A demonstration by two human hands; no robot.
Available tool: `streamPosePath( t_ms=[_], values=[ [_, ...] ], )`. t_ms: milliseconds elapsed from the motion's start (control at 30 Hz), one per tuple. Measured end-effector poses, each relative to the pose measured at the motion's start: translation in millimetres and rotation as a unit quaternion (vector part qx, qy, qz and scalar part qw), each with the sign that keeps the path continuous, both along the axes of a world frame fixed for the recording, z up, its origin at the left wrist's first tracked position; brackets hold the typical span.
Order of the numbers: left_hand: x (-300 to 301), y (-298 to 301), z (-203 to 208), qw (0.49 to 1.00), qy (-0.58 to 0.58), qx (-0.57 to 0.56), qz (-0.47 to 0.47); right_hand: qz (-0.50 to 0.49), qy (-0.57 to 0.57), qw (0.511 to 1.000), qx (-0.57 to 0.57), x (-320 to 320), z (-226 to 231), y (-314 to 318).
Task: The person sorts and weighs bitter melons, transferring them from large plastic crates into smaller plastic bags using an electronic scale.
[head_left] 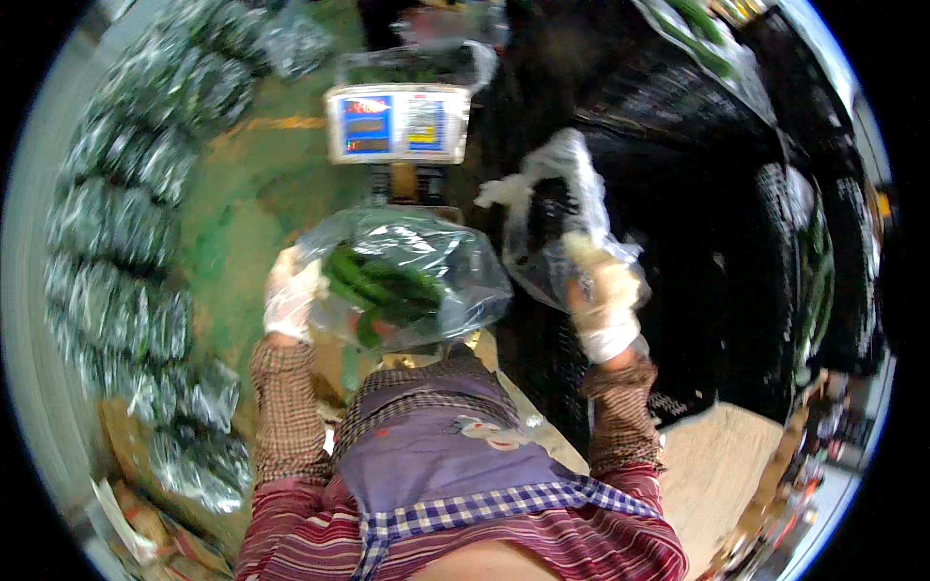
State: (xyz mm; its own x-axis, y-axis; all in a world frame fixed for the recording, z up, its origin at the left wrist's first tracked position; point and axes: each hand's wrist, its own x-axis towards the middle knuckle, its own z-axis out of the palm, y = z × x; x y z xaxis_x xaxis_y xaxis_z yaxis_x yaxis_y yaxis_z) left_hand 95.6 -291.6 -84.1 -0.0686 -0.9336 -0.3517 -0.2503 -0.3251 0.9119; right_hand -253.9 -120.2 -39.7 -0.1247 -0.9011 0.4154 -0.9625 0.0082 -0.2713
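Green floor [228, 184], frame left; left hand [291, 295] pinches central bag [417, 276] at left edge; right hand [608, 295] over right-side bag [573, 160], finger closure unclear.

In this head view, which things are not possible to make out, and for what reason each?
All in the head view:
Right hand: blur hides its separate fingers and exact grip on the limp clear bag.
Green vegetables: glare and folds of the filled bag partly hide them; I cannot count them.
White-and-blue display: its digits are too blurred to read surely.
Bag at upper right: the picture's top edge cuts it off.
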Motion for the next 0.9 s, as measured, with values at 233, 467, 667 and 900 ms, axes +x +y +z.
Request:
streamPosePath(
  t_ms=[233,467,667,900],
  values=[
    [-20.5,6.5,-14.7,0.997,0.060,0.047,-0.008,0.053,-0.307,0.898,0.312,-108.5,-37.8,144.3],
    [-11.0,3.0,-10.4,0.999,0.009,0.031,0.007,-0.077,-0.560,0.808,0.167,-95.8,-23.9,102.6],
    [-3.9,20.3,-11.7,0.997,0.018,0.038,0.058,0.082,-0.260,0.962,0.020,-129.5,-4.1,-25.0],
    [3.6,32.8,-14.8,0.996,0.017,0.038,0.075,-0.034,-0.272,0.944,0.186,-121.1,-75.3,-89.8]
  ],
)
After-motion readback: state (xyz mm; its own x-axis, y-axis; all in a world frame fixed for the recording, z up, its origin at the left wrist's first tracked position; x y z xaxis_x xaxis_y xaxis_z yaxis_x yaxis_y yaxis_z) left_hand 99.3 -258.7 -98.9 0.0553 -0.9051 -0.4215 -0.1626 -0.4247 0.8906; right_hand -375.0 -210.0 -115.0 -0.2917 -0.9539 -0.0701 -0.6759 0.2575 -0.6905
